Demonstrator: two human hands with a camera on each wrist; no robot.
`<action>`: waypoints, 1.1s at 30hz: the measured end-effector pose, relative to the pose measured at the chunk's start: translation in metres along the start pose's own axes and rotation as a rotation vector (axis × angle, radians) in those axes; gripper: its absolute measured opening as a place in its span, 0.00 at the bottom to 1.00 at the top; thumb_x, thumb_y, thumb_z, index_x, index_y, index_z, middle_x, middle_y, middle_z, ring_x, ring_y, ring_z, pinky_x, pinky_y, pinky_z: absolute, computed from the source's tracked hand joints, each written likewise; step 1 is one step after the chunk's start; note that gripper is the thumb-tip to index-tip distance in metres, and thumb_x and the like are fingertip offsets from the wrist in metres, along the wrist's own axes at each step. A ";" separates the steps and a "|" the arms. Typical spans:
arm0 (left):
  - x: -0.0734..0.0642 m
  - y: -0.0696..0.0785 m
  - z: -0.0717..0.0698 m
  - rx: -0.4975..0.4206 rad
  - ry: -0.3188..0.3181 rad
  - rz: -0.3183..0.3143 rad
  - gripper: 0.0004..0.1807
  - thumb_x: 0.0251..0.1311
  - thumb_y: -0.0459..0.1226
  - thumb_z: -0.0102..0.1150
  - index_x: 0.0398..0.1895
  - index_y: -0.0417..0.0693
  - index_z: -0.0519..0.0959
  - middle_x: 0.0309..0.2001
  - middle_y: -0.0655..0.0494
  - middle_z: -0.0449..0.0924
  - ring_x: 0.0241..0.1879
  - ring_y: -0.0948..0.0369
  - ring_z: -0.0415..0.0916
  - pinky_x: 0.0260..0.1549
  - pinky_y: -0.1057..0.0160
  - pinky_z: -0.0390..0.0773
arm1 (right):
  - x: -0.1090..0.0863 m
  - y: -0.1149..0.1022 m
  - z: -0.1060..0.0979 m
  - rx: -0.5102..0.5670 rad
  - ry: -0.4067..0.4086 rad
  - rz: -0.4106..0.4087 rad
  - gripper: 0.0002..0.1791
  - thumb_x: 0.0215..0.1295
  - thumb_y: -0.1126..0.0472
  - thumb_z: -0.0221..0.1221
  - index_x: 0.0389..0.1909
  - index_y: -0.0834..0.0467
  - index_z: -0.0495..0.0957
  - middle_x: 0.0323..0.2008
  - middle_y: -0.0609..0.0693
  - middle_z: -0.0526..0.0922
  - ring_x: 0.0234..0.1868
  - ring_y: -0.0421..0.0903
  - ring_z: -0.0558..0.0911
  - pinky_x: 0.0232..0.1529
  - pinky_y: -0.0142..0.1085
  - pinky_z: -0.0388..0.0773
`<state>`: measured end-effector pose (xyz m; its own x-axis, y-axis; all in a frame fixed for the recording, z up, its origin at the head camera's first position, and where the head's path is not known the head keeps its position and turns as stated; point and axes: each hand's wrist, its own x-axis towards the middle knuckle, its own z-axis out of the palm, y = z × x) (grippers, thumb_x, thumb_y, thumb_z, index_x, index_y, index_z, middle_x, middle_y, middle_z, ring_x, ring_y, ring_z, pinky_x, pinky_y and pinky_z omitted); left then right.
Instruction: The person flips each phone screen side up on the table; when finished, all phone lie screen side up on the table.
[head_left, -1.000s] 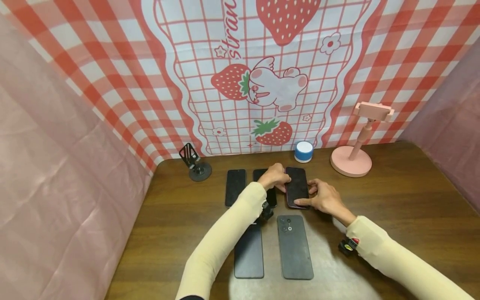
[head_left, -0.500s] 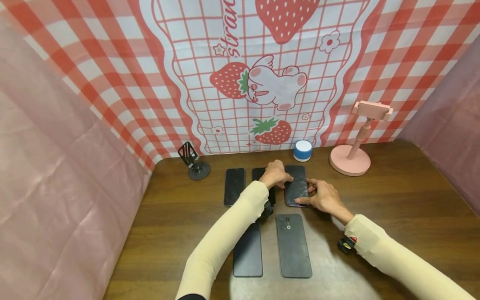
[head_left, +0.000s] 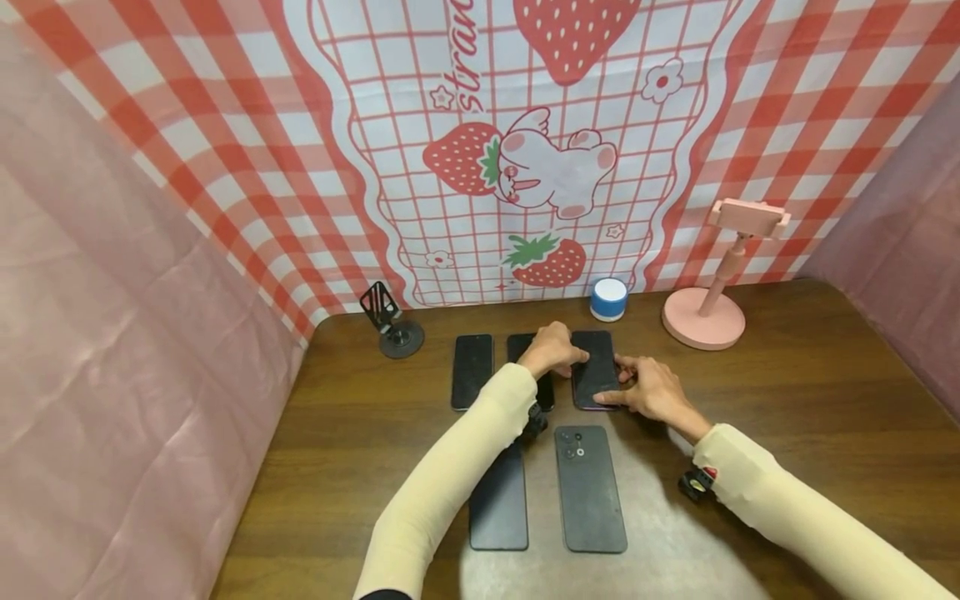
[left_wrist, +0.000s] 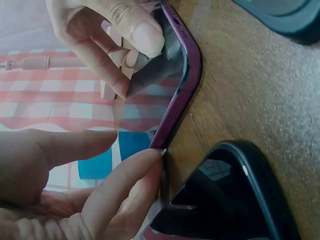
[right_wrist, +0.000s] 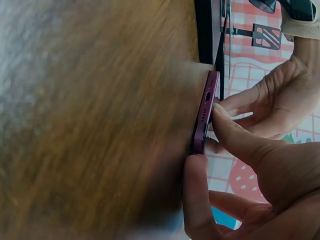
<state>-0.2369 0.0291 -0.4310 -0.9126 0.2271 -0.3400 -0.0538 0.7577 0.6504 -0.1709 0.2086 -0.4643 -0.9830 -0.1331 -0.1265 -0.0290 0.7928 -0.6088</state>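
Note:
A smartphone with a dark screen and purple edge (head_left: 597,373) lies face up at the right end of the back row. My left hand (head_left: 553,348) holds its left edge; in the left wrist view those fingertips (left_wrist: 156,156) meet the purple rim, while the thumb reaches over the screen side. My right hand (head_left: 651,390) grips the near right corner, thumb on the screen and index finger against the side. A second black phone (head_left: 542,396) lies partly hidden under my left hand. Left of it is a third black phone (head_left: 472,372).
Nearer me lie a grey phone (head_left: 591,492), camera side up, and a dark phone (head_left: 498,508) partly covered by my left sleeve. Along the back stand a black phone stand (head_left: 400,337), a blue-and-white round object (head_left: 608,300) and a pink phone stand (head_left: 703,318).
The purple-edged phone's screen has lost the glare it showed half a second ago. My left thumb reaches slightly farther over it than a second ago; both hands stay at its edges.

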 end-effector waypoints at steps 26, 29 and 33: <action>-0.051 -0.045 -0.023 -0.058 -0.046 0.271 0.27 0.75 0.49 0.59 0.69 0.44 0.77 0.60 0.45 0.82 0.47 0.54 0.87 0.54 0.53 0.84 | -0.033 -0.007 -0.008 0.165 0.017 -0.026 0.35 0.67 0.53 0.69 0.66 0.69 0.71 0.39 0.60 0.86 0.22 0.41 0.82 0.25 0.36 0.81; -0.061 -0.052 -0.028 -0.034 -0.020 0.284 0.26 0.75 0.49 0.59 0.68 0.44 0.78 0.58 0.44 0.83 0.42 0.55 0.87 0.49 0.54 0.84 | -0.039 -0.012 -0.006 0.175 0.026 -0.041 0.31 0.67 0.54 0.69 0.64 0.68 0.73 0.39 0.59 0.87 0.22 0.41 0.82 0.25 0.35 0.80; -0.076 -0.063 -0.032 -0.011 0.005 0.271 0.25 0.75 0.49 0.59 0.66 0.43 0.79 0.56 0.43 0.83 0.47 0.53 0.84 0.48 0.53 0.83 | -0.047 -0.020 0.000 0.218 0.013 -0.084 0.27 0.68 0.57 0.68 0.62 0.67 0.75 0.38 0.58 0.87 0.22 0.43 0.83 0.23 0.35 0.80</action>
<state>-0.1772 -0.0560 -0.4246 -0.8962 0.4178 -0.1492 0.1883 0.6628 0.7247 -0.1242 0.1989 -0.4455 -0.9811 -0.1843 -0.0585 -0.0727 0.6319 -0.7716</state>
